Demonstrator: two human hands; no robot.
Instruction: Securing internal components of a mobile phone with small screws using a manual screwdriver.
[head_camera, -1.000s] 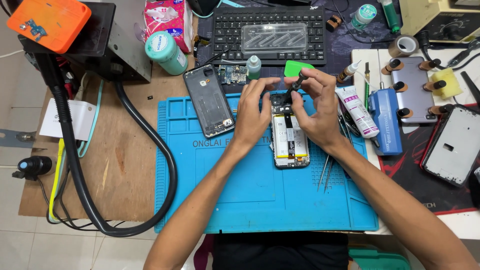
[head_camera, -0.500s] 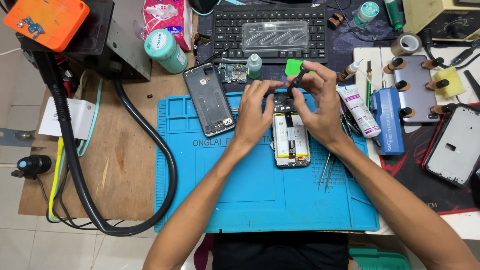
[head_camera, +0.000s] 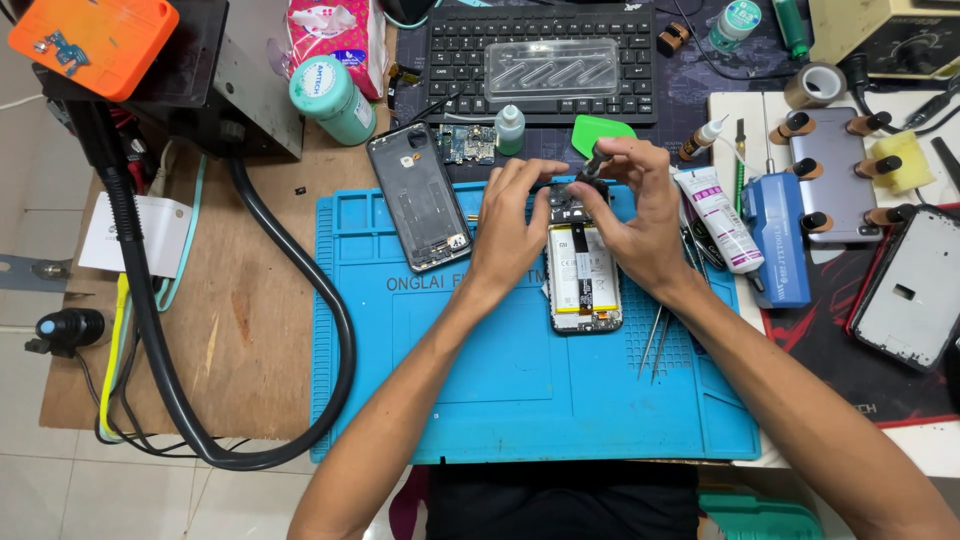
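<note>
**Both hands meet over the top end of an opened phone**

At the centre of the frame an opened phone (head_camera: 583, 268) lies flat on a blue work mat (head_camera: 520, 400), its battery side up and its long axis running up and down the picture. The left hand (head_camera: 515, 225) bears on the phone's upper left part, fingers curled down onto it, probably to steady it while the other hand works. The right hand (head_camera: 640, 215) comes in from the right and pinches a small dark tool (head_camera: 592, 165) between thumb and fingertips, tip pointing down at the phone's top end; whether the tip touches the board there I cannot tell, since the fingers hide it.

Just left of the hands a dark back cover (head_camera: 420, 197) lies tilted on the mat's upper left part, with a small circuit board (head_camera: 462, 145) and a little clear bottle (head_camera: 510, 130) above it, all within easy reach. Tweezers (head_camera: 655, 340) lie just right of the phone's lower end, under the right wrist. A white tube (head_camera: 715, 215) and a blue tool (head_camera: 775, 235) crowd the mat's right edge.

The lower half of the mat lies bare of tools, giving the forearms room. A thick black hose (head_camera: 330, 330) curves along the mat's left edge on the desk (head_camera: 240, 330), well apart from the phone.
</note>
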